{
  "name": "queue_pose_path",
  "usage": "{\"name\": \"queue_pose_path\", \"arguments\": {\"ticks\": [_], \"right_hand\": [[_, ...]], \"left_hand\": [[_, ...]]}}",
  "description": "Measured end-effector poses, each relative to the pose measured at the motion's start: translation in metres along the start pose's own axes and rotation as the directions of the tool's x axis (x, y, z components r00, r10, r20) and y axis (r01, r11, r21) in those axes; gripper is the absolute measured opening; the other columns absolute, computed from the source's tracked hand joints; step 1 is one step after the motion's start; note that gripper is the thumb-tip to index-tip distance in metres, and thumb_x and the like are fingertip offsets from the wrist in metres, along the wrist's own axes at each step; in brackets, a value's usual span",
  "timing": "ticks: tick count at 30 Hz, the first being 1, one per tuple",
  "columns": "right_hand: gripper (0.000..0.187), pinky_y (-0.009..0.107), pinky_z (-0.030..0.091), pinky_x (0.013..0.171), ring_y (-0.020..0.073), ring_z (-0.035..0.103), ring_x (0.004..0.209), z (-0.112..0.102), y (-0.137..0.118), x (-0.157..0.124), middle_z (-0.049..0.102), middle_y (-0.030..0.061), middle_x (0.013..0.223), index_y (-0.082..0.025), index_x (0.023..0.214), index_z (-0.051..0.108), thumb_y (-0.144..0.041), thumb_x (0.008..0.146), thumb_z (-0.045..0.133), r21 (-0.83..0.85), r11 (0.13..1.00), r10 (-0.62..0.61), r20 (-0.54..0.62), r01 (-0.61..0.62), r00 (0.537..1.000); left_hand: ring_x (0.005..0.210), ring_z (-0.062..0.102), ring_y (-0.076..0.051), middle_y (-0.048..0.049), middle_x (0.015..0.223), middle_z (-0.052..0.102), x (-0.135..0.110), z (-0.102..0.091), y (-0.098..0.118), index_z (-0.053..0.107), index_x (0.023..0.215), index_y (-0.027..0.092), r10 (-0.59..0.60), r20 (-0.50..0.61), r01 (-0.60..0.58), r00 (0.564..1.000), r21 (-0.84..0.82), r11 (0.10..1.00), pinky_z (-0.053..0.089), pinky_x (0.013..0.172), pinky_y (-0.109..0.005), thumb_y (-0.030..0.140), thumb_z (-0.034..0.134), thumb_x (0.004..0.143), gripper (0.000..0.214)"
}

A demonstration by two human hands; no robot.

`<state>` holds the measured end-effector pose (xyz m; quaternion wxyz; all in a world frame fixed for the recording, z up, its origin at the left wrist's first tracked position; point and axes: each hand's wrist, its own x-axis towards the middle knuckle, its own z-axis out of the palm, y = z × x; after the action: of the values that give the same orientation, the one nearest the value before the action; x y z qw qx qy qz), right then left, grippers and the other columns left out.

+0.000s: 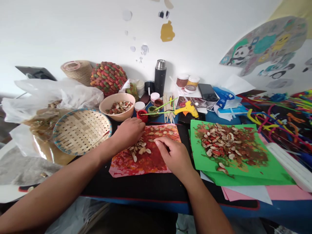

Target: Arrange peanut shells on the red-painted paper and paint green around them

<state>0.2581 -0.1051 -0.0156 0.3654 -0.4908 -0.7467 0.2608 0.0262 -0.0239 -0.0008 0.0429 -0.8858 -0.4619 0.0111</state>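
Note:
My left hand [130, 131] reaches over the upper left of a pink sheet [143, 165] smeared with red and orange paint. Its fingers are bent downward and closed, and whatever is under them is hidden. Beneath that hand lies a small pile of peanut shells [141, 150]. My right hand [174, 156] rests over the right half of the sheet, thumb and forefinger drawn together at a single peanut shell [151, 140]. More shell halves [161, 131] lie in loose rows near the sheet's top edge. Just past my left fingers stands an open jar of red paint [142, 115].
Painted shells [220, 139] are heaped on a green sheet [270, 172] at right. A woven basket [58, 143] and a bowl [103, 109] of shells stand at left. Behind are a yellow glue gun [187, 110], wooden sticks [167, 104] and a black thermos [160, 79].

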Motion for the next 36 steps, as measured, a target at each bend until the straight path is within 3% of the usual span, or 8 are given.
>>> {"name": "queue_pose_path", "arguments": {"ticks": [8, 15, 24, 31, 36], "right_hand": [[0.025, 0.034, 0.063, 0.094, 0.0256, 0.085, 0.105, 0.0, 0.0, 0.001, 0.089, 0.0041, 0.116, -0.025, 0.116, 0.083, -0.029, 0.112, 0.059, -0.023, 1.0, 0.013, 0.016, -0.012, 1.0], [0.024, 0.034, 0.063, 0.096, 0.0253, 0.085, 0.107, 0.0, 0.0, 0.0, 0.089, 0.0035, 0.119, -0.028, 0.118, 0.083, -0.029, 0.112, 0.059, -0.03, 0.999, 0.02, 0.032, -0.019, 0.999], [0.023, 0.037, 0.062, 0.094, 0.0278, 0.085, 0.106, 0.0, 0.0, 0.001, 0.089, 0.0046, 0.117, -0.025, 0.118, 0.083, -0.028, 0.112, 0.061, -0.087, 0.995, 0.048, 0.083, -0.041, 0.995], [0.023, 0.036, 0.063, 0.094, 0.0266, 0.085, 0.106, 0.0, 0.0, 0.001, 0.089, 0.0038, 0.118, -0.027, 0.119, 0.082, -0.028, 0.112, 0.061, -0.084, 0.996, 0.031, 0.097, -0.023, 0.995], [0.023, 0.036, 0.063, 0.092, 0.0267, 0.085, 0.105, 0.001, 0.0, 0.0, 0.089, 0.0038, 0.118, -0.027, 0.119, 0.082, -0.028, 0.112, 0.06, -0.079, 0.997, 0.024, 0.082, -0.017, 0.996]], "left_hand": [[0.096, 0.074, -0.033, -0.0171, 0.1, 0.078, 0.017, 0.008, 0.012, 0.075, 0.102, 0.012, -0.009, -0.016, 0.01, 1.0, 0.015, 1.0, 0.051, 0.081, -0.043, 0.011, 0.054, 0.101, 0.021], [0.098, 0.076, -0.03, -0.0121, 0.104, 0.082, 0.004, 0.004, 0.001, 0.078, 0.101, 0.017, 0.0, 0.033, 0.002, 0.999, -0.056, 0.998, 0.053, 0.086, -0.039, 0.024, 0.06, 0.104, 0.02], [0.098, 0.076, -0.03, -0.0136, 0.103, 0.081, 0.005, 0.002, -0.002, 0.079, 0.098, 0.016, -0.023, 0.02, 0.025, 1.0, -0.1, 0.995, 0.055, 0.089, -0.04, 0.025, 0.056, 0.103, 0.025], [0.099, 0.076, -0.027, -0.0115, 0.104, 0.083, -0.006, -0.005, -0.025, 0.081, 0.103, 0.019, -0.082, -0.013, 0.08, 0.997, -0.12, 0.99, 0.055, 0.091, -0.038, 0.024, 0.051, 0.104, 0.031], [0.101, 0.077, -0.03, -0.0129, 0.108, 0.082, -0.013, 0.0, -0.027, 0.081, 0.104, 0.019, -0.057, 0.037, 0.061, 0.998, -0.115, 0.991, 0.057, 0.092, -0.04, 0.021, 0.059, 0.097, 0.024]]}}
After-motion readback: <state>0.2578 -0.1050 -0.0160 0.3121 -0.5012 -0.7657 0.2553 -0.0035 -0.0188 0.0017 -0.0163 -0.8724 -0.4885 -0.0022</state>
